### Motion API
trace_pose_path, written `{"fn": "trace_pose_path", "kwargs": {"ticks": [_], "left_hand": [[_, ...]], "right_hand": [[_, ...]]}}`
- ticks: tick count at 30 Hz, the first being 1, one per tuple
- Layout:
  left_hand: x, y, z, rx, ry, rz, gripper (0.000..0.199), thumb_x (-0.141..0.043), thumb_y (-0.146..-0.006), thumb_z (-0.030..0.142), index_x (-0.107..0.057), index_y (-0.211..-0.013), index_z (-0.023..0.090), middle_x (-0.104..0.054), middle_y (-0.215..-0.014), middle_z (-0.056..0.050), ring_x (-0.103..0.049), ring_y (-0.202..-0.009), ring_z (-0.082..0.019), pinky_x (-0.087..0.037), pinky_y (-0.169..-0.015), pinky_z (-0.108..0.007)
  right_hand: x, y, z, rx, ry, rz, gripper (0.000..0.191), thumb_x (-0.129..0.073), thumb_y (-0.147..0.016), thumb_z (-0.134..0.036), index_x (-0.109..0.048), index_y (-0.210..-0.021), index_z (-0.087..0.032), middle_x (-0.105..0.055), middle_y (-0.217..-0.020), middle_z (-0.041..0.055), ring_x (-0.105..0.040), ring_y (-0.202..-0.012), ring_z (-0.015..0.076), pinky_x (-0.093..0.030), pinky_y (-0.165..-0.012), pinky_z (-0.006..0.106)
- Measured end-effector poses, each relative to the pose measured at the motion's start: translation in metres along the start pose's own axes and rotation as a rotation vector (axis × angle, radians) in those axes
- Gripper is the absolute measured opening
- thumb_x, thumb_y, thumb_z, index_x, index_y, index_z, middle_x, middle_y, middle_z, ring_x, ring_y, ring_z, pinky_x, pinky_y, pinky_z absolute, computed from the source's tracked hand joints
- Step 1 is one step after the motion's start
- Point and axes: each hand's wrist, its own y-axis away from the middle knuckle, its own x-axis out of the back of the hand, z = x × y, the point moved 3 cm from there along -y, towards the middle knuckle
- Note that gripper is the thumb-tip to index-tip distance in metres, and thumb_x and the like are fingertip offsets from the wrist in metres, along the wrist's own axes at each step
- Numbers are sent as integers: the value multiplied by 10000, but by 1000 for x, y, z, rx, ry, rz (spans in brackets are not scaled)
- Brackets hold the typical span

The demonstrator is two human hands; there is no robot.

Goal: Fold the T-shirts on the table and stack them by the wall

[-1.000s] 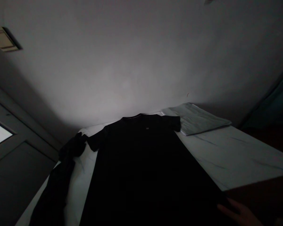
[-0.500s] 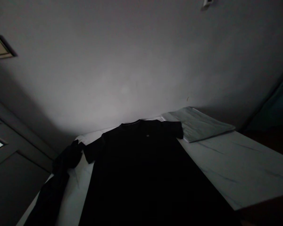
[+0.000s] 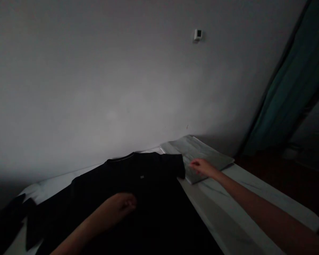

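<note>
A black short-sleeved T-shirt (image 3: 146, 202) lies spread out, with its collar toward the wall and a small pale mark on the chest. Over its middle is my left hand (image 3: 122, 205), fingers loosely bent with a gap beside the thumb and nothing seen in them. My right hand (image 3: 202, 167) is just beyond the sleeve on the right, above a folded grey-green cloth (image 3: 212, 156). Its fingers are half bent and slightly apart, and no cloth shows between them. Dim light hides the shirt's lower part.
White marble-patterned surface (image 3: 244, 212) spreads under the clothes, up against a grey wall (image 3: 108, 78). Another dark garment (image 3: 5, 219) lies at the left edge. A small white device (image 3: 198, 34) is on the wall, and a teal curtain (image 3: 289, 88) hangs at the right.
Both my hands have come into view over the shirt and beside its right sleeve. My view has turned right and up, bringing more of the curtain into sight. The shirt still lies spread.
</note>
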Motion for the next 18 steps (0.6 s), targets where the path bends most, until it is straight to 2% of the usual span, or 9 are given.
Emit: {"fn": "trace_pose_path", "kwargs": {"ticks": [1, 3, 4, 5, 7, 9, 11, 18], "left_hand": [[5, -47, 11, -55, -81, -29, 300, -514, -878, 352, -673, -1114, 257, -711, -1148, -19, -645, -1075, -206, -485, -972, -337], [12, -132, 25, -61, -227, 31, 394, -468, -892, 275, -601, -1259, 222, -626, -1335, -66, -559, -1250, -227, -408, -1087, -374], [12, -167, 29, -50, -279, 71, 432, -450, -898, 251, -561, -1313, 210, -565, -1410, -80, -510, -1309, -229, -378, -1119, -381], [10, -197, 29, -37, -315, 109, 464, -426, -910, 239, -515, -1363, 198, -489, -1478, -91, -455, -1359, -231, -349, -1144, -388], [1, -238, 25, -34, -347, 157, 507, -386, -937, 255, -426, -1437, 180, -355, -1558, -96, -345, -1429, -235, -299, -1178, -404], [-11, -260, 18, -43, -348, 169, 540, -343, -966, 310, -335, -1488, 174, -271, -1590, -91, -257, -1463, -241, -265, -1194, -427], [-20, -270, 10, -35, -357, 169, 561, -302, -984, 373, -279, -1513, 189, -247, -1599, -77, -220, -1474, -246, -249, -1199, -453], [-32, -277, -1, 14, -421, 240, 576, -263, -973, 538, -286, -1506, 322, -253, -1603, -17, -224, -1476, -269, -226, -1189, -532]], "right_hand": [[-4, -23, -3, 11, 29, 65, 273, -522, -901, -341, -638, -999, -114, -717, -988, 145, -687, -853, 224, -510, -685, 268], [-16, -60, -5, 31, 90, 149, 310, -579, -890, -343, -621, -1082, -104, -681, -1118, 172, -639, -1047, 263, -491, -829, 290], [-23, -75, -5, 30, 128, 174, 324, -612, -875, -356, -623, -1087, -111, -674, -1141, 169, -623, -1086, 269, -478, -867, 297], [-29, -87, -5, 28, 161, 189, 332, -641, -860, -373, -630, -1080, -123, -676, -1142, 157, -621, -1093, 268, -473, -881, 298], [-42, -107, -2, 17, 236, 186, 334, -677, -837, -408, -651, -1049, -150, -695, -1103, 130, -641, -1053, 260, -479, -847, 296], [-50, -119, 2, 10, 291, 157, 304, -684, -833, -415, -672, -1013, -171, -711, -1070, 116, -654, -1016, 256, -477, -792, 289], [-53, -128, 7, 16, 335, 125, 248, -665, -849, -400, -693, -968, -184, -727, -1025, 105, -665, -972, 245, -461, -745, 278], [-42, -142, 31, -1, 408, 48, 198, -679, -834, -362, -712, -823, -168, -739, -875, 98, -684, -825, 215, -407, -622, 250]]}}
